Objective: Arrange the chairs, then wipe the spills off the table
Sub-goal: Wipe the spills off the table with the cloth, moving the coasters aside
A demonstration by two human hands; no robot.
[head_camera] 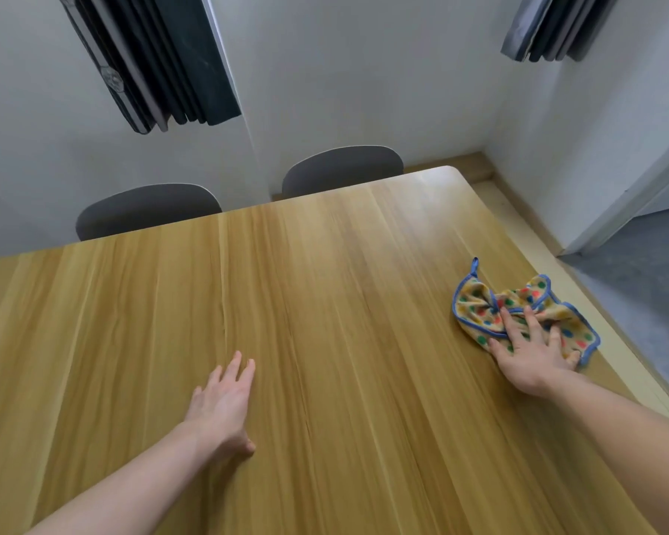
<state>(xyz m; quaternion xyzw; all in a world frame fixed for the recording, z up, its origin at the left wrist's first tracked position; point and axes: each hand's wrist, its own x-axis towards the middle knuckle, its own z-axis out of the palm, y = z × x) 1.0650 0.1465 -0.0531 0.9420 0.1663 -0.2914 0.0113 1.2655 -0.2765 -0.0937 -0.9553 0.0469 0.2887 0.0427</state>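
Observation:
A wooden table fills most of the view. Near its right edge lies a crumpled yellow cloth with coloured dots and a blue border. My right hand presses flat on the cloth, fingers spread over it. My left hand rests flat on the bare tabletop at centre left, fingers together, holding nothing. Two grey chairs stand tucked in at the far side: one at the left, one at the middle. I see no distinct spill on the wood.
White walls close in behind the chairs, with dark curtains hanging top left and top right. To the right of the table runs a strip of light floor and a doorway onto grey flooring.

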